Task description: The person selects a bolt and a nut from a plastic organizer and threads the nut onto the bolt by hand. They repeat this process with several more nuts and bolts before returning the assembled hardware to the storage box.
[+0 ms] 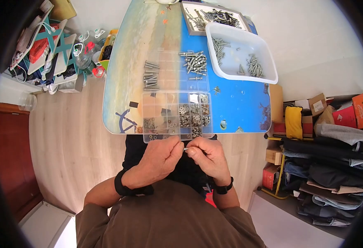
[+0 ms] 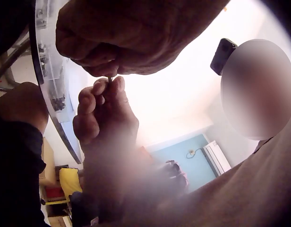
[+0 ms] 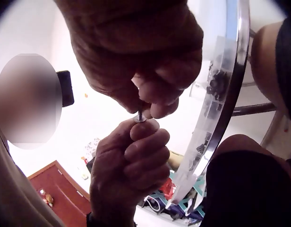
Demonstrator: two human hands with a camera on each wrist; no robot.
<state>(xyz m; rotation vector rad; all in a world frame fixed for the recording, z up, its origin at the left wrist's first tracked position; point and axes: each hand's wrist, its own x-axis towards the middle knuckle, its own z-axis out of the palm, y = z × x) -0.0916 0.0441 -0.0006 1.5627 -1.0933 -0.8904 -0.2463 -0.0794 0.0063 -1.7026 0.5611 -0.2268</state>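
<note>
Just in front of the table edge, my left hand (image 1: 158, 157) and right hand (image 1: 208, 156) meet fingertip to fingertip. Between them is a small metal bolt (image 3: 140, 115), mostly hidden by the fingers, pinched from both sides. In the right wrist view a bright, ring-like piece (image 3: 140, 120) shows around it at the left fingertips; I cannot tell whether it is a washer or a nut. Right beyond the hands, a clear compartment box (image 1: 156, 97) overhangs the table edge, with nuts (image 1: 184, 120) and washers (image 1: 149, 123) in its compartments. Its transparent lid lies farther back.
Bolts lie on the lid in a loose pile (image 1: 194, 62) and a neater row (image 1: 151, 76). A white plastic tub (image 1: 268, 62) with more screws stands at back right, beside a grey tray (image 1: 191, 29) of dark hardware. Shelves of folded clothes (image 1: 330, 173) stand right of the table (image 1: 241, 111).
</note>
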